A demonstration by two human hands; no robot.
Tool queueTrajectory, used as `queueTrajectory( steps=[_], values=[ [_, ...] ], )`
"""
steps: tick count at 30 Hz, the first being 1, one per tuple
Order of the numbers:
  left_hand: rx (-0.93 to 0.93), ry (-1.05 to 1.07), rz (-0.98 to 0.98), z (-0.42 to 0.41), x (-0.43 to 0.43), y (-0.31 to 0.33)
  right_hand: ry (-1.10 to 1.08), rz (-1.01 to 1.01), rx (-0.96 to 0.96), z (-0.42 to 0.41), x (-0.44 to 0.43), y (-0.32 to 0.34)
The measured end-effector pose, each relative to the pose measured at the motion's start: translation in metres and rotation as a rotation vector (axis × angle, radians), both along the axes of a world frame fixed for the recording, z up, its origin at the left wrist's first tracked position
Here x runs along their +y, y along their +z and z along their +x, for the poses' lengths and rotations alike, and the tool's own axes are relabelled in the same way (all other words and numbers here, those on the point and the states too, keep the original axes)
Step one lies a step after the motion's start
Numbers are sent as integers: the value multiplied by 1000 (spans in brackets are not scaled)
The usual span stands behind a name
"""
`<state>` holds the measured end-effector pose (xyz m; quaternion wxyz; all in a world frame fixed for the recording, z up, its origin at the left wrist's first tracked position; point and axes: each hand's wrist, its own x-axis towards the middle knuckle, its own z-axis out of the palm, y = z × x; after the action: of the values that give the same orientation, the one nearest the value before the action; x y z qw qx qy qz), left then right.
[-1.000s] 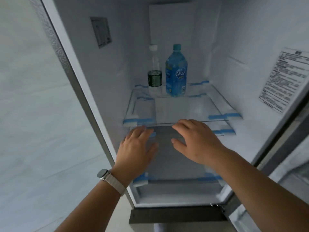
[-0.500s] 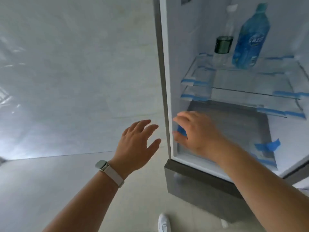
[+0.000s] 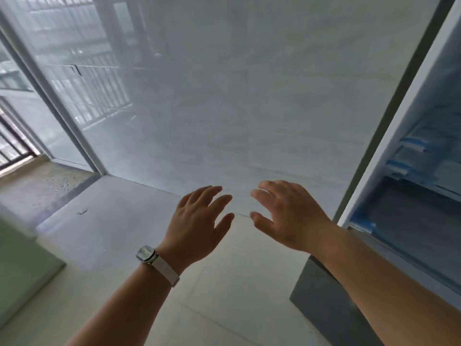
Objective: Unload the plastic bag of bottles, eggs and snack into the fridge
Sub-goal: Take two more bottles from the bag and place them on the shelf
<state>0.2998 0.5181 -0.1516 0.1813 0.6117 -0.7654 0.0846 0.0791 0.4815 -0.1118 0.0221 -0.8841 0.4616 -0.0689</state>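
Observation:
The open fridge point(image 3: 389, 156) shows only as a slice at the right edge, with glass shelves point(image 3: 419, 156) taped in blue. No bottle, egg, snack or plastic bag is in view. My left hand point(image 3: 197, 226), with a white watch on its wrist, and my right hand point(image 3: 287, 216) float side by side in front of the pale wall, left of the fridge, above the floor. Both hands have spread fingers and hold nothing.
A glossy pale wall point(image 3: 224, 96) fills the middle. At the left a glass door frame point(image 3: 50, 101) opens onto a balcony with a railing point(image 3: 12, 143). A green surface point(image 3: 22, 265) sits at the lower left. Light floor tiles point(image 3: 119, 221) lie below.
The view has swung left, away from the fridge interior; the two bottles on the shelf have left the frame. Both hands came out of the fridge and stay empty.

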Motion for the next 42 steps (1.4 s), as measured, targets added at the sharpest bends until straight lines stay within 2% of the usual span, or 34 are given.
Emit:
queueTrajectory(
  steps=[6,14,19,29,34,42],
  values=[
    [18,164,16,122,53,-6,139,-6,-28,137,20,1],
    [69,411,-34,281,144,-34,367,7,54,319,67,-17],
    [69,609,-40,350,214,-47,560,-1,100,416,104,-26],
    [85,996,-25,419,332,-61,971,-14,154,558,176,-39],
    [77,1191,4,442,377,-64,1158,19,123,621,207,-46],
    [48,1400,83,503,386,-74,1349,64,101,732,203,-63]
  ],
)
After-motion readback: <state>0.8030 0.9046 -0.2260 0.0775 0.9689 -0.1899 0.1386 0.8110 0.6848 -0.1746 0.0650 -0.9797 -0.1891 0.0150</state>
